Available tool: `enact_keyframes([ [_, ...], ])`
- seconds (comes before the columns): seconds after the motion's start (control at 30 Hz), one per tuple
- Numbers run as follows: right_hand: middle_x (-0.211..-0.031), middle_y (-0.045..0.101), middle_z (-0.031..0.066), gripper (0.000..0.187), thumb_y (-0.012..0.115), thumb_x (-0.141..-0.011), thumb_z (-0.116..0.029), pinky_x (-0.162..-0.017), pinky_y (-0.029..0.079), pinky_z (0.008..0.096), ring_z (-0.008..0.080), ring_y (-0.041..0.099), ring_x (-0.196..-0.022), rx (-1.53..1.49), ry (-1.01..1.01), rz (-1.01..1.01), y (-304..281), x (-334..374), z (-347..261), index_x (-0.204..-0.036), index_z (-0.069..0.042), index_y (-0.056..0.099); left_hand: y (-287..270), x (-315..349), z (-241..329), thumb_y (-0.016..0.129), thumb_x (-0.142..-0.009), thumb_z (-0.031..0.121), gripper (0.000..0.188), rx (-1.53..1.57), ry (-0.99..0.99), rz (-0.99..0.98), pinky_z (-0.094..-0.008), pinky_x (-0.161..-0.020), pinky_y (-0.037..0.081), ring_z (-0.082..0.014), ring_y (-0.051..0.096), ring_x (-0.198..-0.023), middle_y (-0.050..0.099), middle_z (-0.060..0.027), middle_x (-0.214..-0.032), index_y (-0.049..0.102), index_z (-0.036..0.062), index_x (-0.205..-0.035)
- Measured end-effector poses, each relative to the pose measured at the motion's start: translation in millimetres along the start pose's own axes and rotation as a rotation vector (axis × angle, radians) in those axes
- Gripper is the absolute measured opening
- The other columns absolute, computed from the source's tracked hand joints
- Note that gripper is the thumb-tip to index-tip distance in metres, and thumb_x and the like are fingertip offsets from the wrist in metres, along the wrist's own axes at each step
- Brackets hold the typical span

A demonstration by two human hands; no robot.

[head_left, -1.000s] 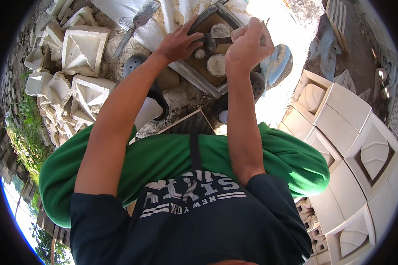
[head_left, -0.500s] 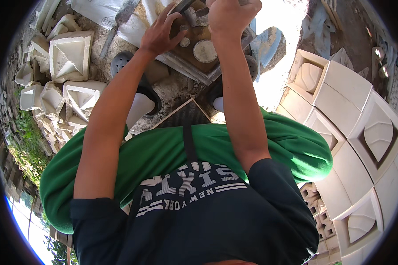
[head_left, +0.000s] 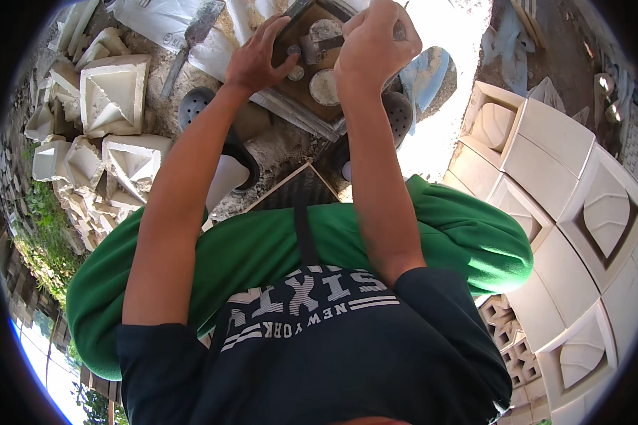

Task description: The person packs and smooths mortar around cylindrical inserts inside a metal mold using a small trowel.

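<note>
A dark square mould [head_left: 317, 65] with round pale patches of cement lies on the ground at the top middle. My left hand [head_left: 259, 58] rests on its left edge with fingers spread. My right hand [head_left: 377, 37] is closed in a fist over the mould's right side, gripping a small tool whose shape is mostly hidden by the fingers. My green shorts and dark shirt fill the lower half of the view.
Pale cast concrete blocks with recessed patterns are stacked at the left [head_left: 113, 95] and in rows at the right [head_left: 560, 163]. A trowel [head_left: 191, 39] lies on white sacking at the top left. Dark perforated sandals [head_left: 195, 106] cover my feet. Grass grows at the far left.
The view has shifted a little, so hands and mould sit slightly lower than half a second ago. Both hands stay on the mould, the right fist still working over it.
</note>
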State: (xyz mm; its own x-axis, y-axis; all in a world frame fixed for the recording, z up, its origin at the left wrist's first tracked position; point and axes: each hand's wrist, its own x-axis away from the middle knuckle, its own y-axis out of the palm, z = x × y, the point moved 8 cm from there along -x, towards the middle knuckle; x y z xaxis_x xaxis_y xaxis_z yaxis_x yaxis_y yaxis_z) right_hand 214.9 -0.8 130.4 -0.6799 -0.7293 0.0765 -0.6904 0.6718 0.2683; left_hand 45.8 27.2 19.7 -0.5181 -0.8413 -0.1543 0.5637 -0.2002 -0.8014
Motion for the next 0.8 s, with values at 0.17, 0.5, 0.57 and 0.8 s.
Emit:
enact_keyframes([
  [0.17, -0.056, 0.044, -0.0038, 0.035, 0.054, -0.094, -0.015, -0.044, 0.031, 0.0251, 0.0062, 0.038, -0.048, 0.062, -0.039, -0.053, 0.4, -5.7, 1.3, -0.061, -0.005, 0.050, -0.5, 3.9, 0.1, 0.067, -0.086, 0.047, 0.070, 0.004, 0.021, 0.052, -0.0476, -0.086, 0.055, -0.0350, 0.062, -0.113, 0.052, -0.0074, -0.141, 0.036, 0.0251, -0.144],
  [0.5, -0.047, 0.031, 0.0038, 0.041, 0.042, -0.092, -0.012, -0.032, 0.023, 0.0258, 0.0114, 0.025, -0.034, -0.143, -0.315, -0.299, 0.4, 25.3, -104.9, -0.053, -0.005, 0.030, 16.5, 0.4, -39.9, 0.061, -0.069, 0.083, 0.096, 0.102, -0.371, -0.161, -0.0455, -0.083, 0.053, -0.0355, 0.069, -0.091, 0.071, -0.0179, -0.091, 0.058, 0.0077, -0.130],
  [0.57, -0.048, 0.032, 0.0044, 0.042, 0.040, -0.093, -0.012, -0.032, 0.022, 0.0260, 0.0117, 0.024, -0.035, -0.148, -0.307, -0.327, 1.4, 30.1, -104.2, -0.053, -0.005, 0.029, 16.9, -1.6, -40.4, 0.062, -0.068, 0.083, 0.098, 0.081, -0.369, -0.184, -0.0456, -0.084, 0.053, -0.0353, 0.068, -0.093, 0.071, -0.0181, -0.094, 0.059, 0.0073, -0.129],
  [0.8, -0.049, 0.036, 0.0073, 0.047, 0.043, -0.096, -0.015, -0.035, 0.026, 0.0268, 0.0146, 0.033, -0.038, -0.194, -0.222, -0.658, 14.1, 47.7, -79.5, -0.051, -0.003, 0.034, 23.6, -4.5, -40.1, 0.064, -0.064, 0.084, 0.101, 0.127, -0.405, -0.238, -0.0449, -0.086, 0.052, -0.0348, 0.067, -0.096, 0.070, -0.0184, -0.097, 0.059, 0.0085, -0.130],
])
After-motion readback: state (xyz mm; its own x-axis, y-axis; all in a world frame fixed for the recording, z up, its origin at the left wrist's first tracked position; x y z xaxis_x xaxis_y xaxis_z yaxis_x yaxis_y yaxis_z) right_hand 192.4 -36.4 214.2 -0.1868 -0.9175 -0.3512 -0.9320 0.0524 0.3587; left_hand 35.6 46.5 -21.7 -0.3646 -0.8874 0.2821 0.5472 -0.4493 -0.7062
